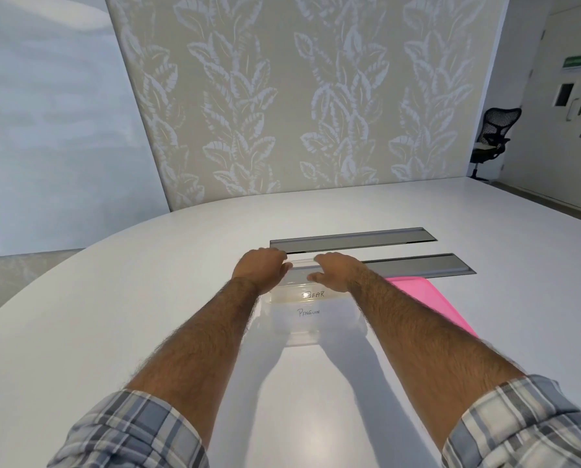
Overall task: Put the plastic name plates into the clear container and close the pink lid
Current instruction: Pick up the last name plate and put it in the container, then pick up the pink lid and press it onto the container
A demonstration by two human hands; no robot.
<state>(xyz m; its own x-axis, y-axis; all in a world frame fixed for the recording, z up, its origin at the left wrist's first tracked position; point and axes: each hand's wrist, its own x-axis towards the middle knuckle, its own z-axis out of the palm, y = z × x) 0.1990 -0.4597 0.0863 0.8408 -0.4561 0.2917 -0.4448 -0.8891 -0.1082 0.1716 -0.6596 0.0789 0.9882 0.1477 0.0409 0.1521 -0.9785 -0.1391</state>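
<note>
A: What sits in front of the person?

B: A white table (pixel 147 298); on it a clear container (pixel 311 327), open at the top; inside are plates (pixel 311 307), one lettered "PENGUIN" nearer the viewer, one reading "EAR" behind it, its first letter lost in glare; how many plates there are I cannot tell.

A: And the lid?

B: The pink lid (pixel 427 300) lies flat on the table just right of the container, partly hidden by the right forearm; it is off the container.

A: Where are the hands?

B: Both reach forward over the far end of the container; the left hand (pixel 260 270) is palm down at the far left corner, its fingers curled together over the rim; the right hand (pixel 334 270) is at the far right side, fingers bent and close together, thumb pointing inward over the opening; whether either is gripping a plate or only the rim I cannot tell.

A: Anything else?

B: Two grey slots (pixel 353 239) set into the table just beyond the hands; plaid sleeves (pixel 130 430) rolled up the forearms; a leaf-patterned wall (pixel 282 96) behind; a black chair (pixel 493 136) far right.
</note>
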